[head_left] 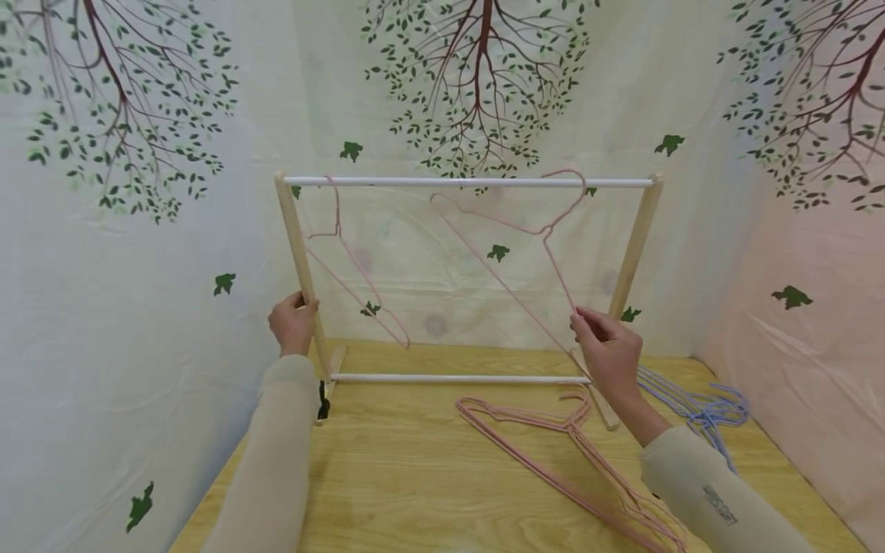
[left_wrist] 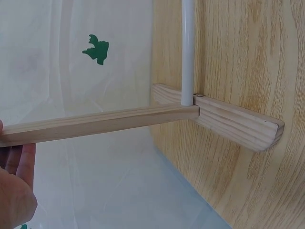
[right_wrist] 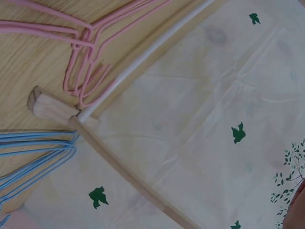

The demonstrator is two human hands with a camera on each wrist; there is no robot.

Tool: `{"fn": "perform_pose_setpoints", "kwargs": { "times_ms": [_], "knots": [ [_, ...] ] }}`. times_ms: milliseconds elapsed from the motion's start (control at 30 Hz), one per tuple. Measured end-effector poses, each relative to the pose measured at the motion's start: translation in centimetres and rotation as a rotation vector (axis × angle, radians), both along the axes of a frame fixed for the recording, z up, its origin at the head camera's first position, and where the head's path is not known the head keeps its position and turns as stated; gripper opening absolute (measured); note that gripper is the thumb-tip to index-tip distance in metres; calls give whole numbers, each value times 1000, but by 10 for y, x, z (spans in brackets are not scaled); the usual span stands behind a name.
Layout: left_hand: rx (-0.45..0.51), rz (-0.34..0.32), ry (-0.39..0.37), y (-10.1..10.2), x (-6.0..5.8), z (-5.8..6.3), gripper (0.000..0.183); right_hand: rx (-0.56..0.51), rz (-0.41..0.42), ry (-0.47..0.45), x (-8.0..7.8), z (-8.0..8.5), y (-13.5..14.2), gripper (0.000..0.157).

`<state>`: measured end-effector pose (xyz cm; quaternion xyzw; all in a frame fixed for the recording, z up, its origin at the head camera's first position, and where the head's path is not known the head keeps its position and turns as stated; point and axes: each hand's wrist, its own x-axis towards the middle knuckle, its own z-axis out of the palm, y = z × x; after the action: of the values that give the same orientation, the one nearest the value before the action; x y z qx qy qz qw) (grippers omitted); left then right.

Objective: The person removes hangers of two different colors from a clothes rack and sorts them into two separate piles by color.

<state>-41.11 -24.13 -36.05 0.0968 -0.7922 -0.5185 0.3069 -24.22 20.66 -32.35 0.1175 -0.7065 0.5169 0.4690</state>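
A clothes rack with a white top rail [head_left: 470,183] and wooden posts stands on the table. My left hand [head_left: 293,322] holds the rack's left post [head_left: 296,238] partway up; the left wrist view shows its fingers [left_wrist: 26,164] against the wood. With thumb and fingertips my right hand [head_left: 608,349] pinches the sloping arm of a pink wire hanger [head_left: 548,230], whose hook lies over the rail near the right end. A second pink hanger [head_left: 338,226] hangs at the rail's left end, turned at an angle. Only a sliver of the right hand shows in its wrist view.
Several pink hangers [head_left: 570,424] lie stacked on the wooden table [head_left: 401,461] before the rack. Blue hangers [head_left: 708,418] lie to the right, beyond the right post [head_left: 636,246]. A lower white rail [head_left: 456,378] joins the feet. Patterned cloth [head_left: 263,107] surrounds the table.
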Motion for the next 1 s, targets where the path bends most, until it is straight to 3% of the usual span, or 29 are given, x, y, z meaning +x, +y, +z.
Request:
{"fn": "perform_pose_setpoints", "kwargs": {
  "times_ms": [433,733,1000],
  "knots": [
    [10,22,-21,5,-4,-5,29,95,33,-49,8,-24,37,13],
    [60,11,-50,13,-3,-3,32,171,-20,-95,15,-47,59,11],
    [64,28,-55,18,-3,-2,33,223,27,-120,11,-72,82,15]
  ]
}}
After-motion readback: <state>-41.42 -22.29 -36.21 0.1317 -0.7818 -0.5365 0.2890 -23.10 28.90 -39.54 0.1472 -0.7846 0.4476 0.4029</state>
